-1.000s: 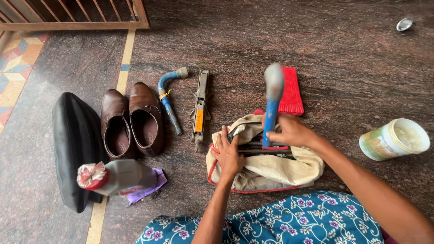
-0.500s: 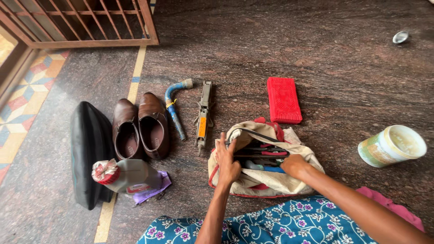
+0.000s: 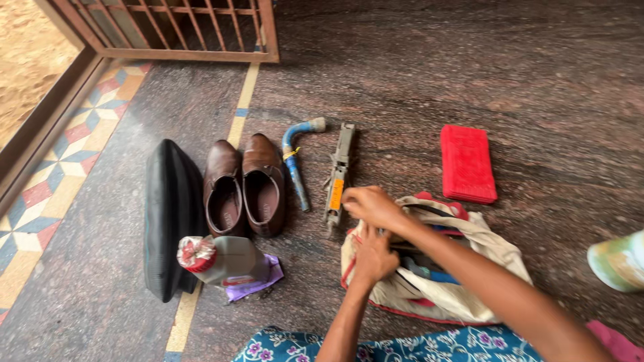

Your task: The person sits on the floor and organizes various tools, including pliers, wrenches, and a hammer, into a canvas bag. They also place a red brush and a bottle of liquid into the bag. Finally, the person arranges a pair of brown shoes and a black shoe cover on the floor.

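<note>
- Head view: a person seated on the stone floor works over an open beige tool bag. The left hand is clenched on the bag's near rim and holds its mouth open.
- The right hand crosses over the left wrist to the grey scissor jack, with fingers curled at the jack's orange-labelled near end. Whether they have closed on it cannot be told.
- The step in hand looks like a reach for the jack. Lifting it would call for a firm hold round its narrow body while the other hand keeps the bag open.
- The jack lies flat just left of the bag. Its long axis runs away from the person, with the far end leaning slightly right.
- Beside the jack is a bent blue pipe. Further left are brown shoes and a black case, with a grey bottle in front of them.
- A folded red cloth lies beyond the bag, and a pale green tin sits at the right edge.
</note>
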